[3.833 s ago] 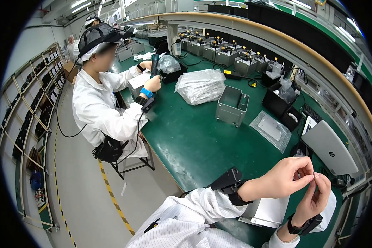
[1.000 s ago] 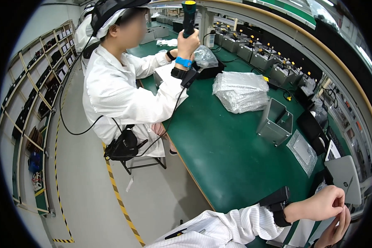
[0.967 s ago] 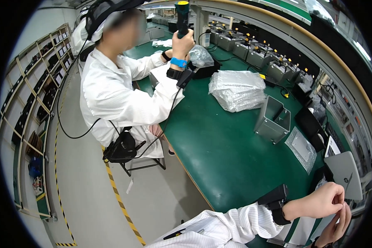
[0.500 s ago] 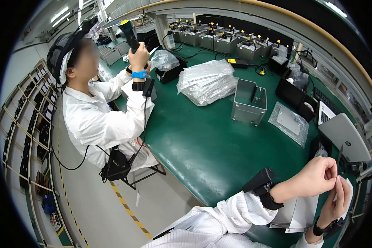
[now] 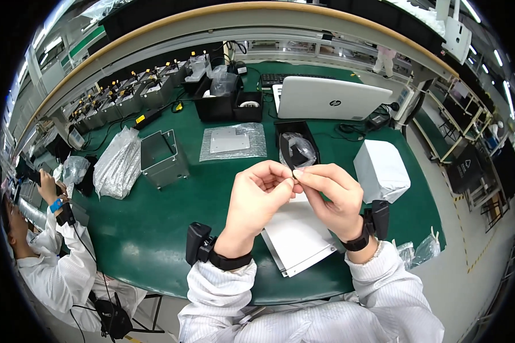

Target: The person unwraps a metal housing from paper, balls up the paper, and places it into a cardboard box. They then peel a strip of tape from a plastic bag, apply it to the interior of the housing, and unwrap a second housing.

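Observation:
My left hand (image 5: 256, 200) and my right hand (image 5: 335, 200) meet above the green table (image 5: 154, 240), fingertips pressed together. Between them is the end of a thin black strip (image 5: 286, 150), which sticks up past the fingers. Its lower end is hidden by the fingertips, so I cannot tell how the grip is shared. Under the hands lies a white metal panel or casing (image 5: 300, 243) with small holes near its front edge. Just beyond the fingers is a small black bin (image 5: 309, 134) with clear plastic bags in it.
A white-wrapped box (image 5: 381, 171) stands right. Behind are a silver laptop (image 5: 332, 97) and black bins (image 5: 214, 108). Toward the left are a flat plate (image 5: 230, 141) on bubble wrap, an open metal case (image 5: 166, 160) and bubble-wrap bags (image 5: 117, 166). A co-worker (image 5: 57, 257) sits far left.
The view has swung to the right, bringing my hands to the middle. Both hands stay pinched together at the black strip. The co-worker still has an arm raised.

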Demonstrator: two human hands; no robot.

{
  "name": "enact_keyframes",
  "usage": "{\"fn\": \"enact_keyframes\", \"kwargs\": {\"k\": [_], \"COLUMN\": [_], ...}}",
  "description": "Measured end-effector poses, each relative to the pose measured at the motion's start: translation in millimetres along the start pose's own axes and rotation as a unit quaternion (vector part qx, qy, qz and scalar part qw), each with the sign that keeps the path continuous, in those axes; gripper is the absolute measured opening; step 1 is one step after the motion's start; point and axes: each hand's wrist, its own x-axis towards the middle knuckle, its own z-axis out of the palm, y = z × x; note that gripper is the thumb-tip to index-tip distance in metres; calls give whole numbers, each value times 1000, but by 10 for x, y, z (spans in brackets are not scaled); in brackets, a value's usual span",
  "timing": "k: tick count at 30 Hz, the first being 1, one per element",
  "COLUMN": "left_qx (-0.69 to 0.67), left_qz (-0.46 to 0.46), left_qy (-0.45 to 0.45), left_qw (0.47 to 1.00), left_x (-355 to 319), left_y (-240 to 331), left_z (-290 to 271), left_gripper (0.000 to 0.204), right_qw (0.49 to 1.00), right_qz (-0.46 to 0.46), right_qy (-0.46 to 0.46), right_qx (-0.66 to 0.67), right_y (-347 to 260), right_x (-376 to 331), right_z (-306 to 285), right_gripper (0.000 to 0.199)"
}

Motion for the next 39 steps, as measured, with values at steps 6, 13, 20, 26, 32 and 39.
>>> {"fn": "enact_keyframes", "kwargs": {"k": [6, 13, 20, 26, 32, 39], "left_qx": [29, 61, 127, 142, 157, 113], "left_qz": [-6, 1, 20, 4, 5, -4], "left_qy": [-4, 8, 30, 47, 52, 41], "left_qw": [1000, 998, 991, 989, 986, 993], "left_x": [-74, -78, -68, -81, -67, -32], "left_y": [-31, -62, -76, -96, -115, -152], "left_z": [120, 174, 193, 180, 163, 131], "left_gripper": [9, 11, 12, 11, 10, 11], "right_qw": [997, 999, 999, 998, 998, 998], "right_qz": [41, 26, 10, -2, -5, 7], "right_qy": [11, -29, -48, -60, -63, -61], "right_qx": [59, 34, -14, -32, -30, -35], "right_y": [51, 125, 110, 112, 103, 105], "right_x": [-122, -103, -78, -93, -113, -112], "right_z": [-104, -208, -216, -197, -165, -161], "right_gripper": [24, 28, 28, 28, 29, 27]}}
